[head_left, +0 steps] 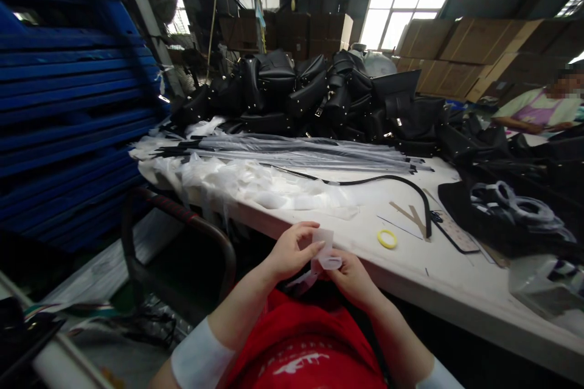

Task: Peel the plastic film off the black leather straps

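A thin, translucent white wrapping strip point(323, 243) hangs between my hands, just in front of the table edge. My left hand point(298, 246) pinches its upper left part between thumb and fingers. Lower down on the other side, my right hand point(349, 273) has its fingers closed on the strip's folded end. Part of the strip trails below my hands toward the red apron point(310, 346). Whatever lies under the strip is hard to make out. On the white table point(360, 219), a pile of similar white wrapping point(255, 185) lies ahead of my left hand.
Long wrapped black straps point(292, 152) lie across the table, before heaped black bags point(314, 91). A loose black strap point(387, 178), yellow tape ring point(387, 239) and phone point(454, 234) lie rightward. A metal-framed cart point(182, 213) stands left. Another person point(538, 109) sits far right.
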The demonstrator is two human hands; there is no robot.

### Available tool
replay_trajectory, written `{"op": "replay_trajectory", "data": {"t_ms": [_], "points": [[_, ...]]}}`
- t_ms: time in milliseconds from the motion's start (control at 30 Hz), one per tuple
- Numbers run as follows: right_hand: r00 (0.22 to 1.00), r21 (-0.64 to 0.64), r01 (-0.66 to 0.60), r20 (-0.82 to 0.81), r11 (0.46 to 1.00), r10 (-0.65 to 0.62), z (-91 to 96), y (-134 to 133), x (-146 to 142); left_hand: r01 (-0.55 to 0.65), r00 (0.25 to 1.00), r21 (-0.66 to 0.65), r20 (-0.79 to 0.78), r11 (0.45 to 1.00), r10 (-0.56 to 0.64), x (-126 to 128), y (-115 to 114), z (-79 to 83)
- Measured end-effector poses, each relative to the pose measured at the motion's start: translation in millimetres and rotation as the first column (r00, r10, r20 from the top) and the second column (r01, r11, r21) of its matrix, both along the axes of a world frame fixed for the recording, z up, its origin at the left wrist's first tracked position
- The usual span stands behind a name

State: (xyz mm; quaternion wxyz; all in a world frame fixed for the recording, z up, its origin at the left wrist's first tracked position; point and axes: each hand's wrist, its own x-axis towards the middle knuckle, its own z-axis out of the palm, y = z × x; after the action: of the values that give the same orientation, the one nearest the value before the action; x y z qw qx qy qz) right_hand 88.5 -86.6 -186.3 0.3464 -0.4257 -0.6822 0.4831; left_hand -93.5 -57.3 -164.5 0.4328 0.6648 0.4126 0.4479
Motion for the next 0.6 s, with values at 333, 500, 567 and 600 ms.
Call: {"op": "replay_trajectory", "data": {"t_ms": [333,500,567,600], "points": [[0.996,-0.131,0.032,-0.077,0.991,-0.043,-3.7,-0.7,0.3,-0.071,0.985,-0.182,0.145,0.981,0.098,19.9,-3.3,-3.1],[0.977,-0.163,0.097,-0.175,0.982,-0.125,-3.1,1.4,-2.2,-0.103,0.962,-0.083,0.243,0.991,0.120,22.1,-11.4,-12.1],[0.967,-0.183,0.115,-0.203,0.976,-0.152,-1.8,2.6,-2.3,-0.107,0.964,-0.021,0.244,0.994,0.109,17.0,-17.3,-12.0],[0.966,-0.189,0.116,-0.208,0.975,-0.155,-1.3,3.2,-2.0,-0.099,0.971,0.015,0.222,0.995,0.093,13.2,-19.9,-11.0]]}}
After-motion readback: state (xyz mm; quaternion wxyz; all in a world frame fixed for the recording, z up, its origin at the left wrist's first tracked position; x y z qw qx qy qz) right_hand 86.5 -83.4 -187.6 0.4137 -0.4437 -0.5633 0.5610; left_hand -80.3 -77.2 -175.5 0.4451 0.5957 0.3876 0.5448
